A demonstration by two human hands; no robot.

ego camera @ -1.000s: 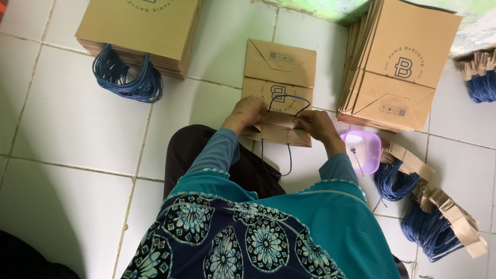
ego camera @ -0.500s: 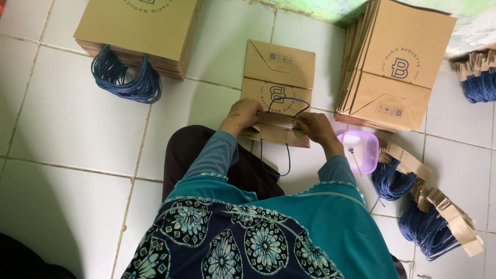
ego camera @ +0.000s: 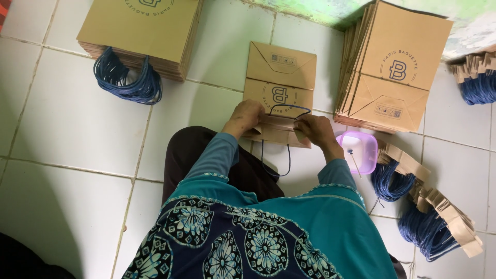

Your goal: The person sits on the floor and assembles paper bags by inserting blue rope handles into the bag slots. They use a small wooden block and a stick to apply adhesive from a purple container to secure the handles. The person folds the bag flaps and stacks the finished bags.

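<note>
A flat brown paper bag (ego camera: 280, 77) lies on the white tiled floor in front of me, its bottom flap pointing away. My left hand (ego camera: 244, 118) presses on the bag's near edge at the left. My right hand (ego camera: 317, 129) pinches the same edge at the right, on a brown paper strip (ego camera: 276, 124). A blue cord handle (ego camera: 287, 108) loops over the bag between my hands, and a second blue cord (ego camera: 276, 166) hangs down toward my lap.
A stack of finished bags with blue handles (ego camera: 139, 36) lies at the far left. A leaning stack of flat bags (ego camera: 395, 72) stands at the right. A small purple tub (ego camera: 358, 151) sits by my right wrist. Paper strips with blue cords (ego camera: 429, 212) pile at the right.
Both hands stay on the bag's near edge; the fingers shift only slightly along the paper strip. The bag has not moved.
</note>
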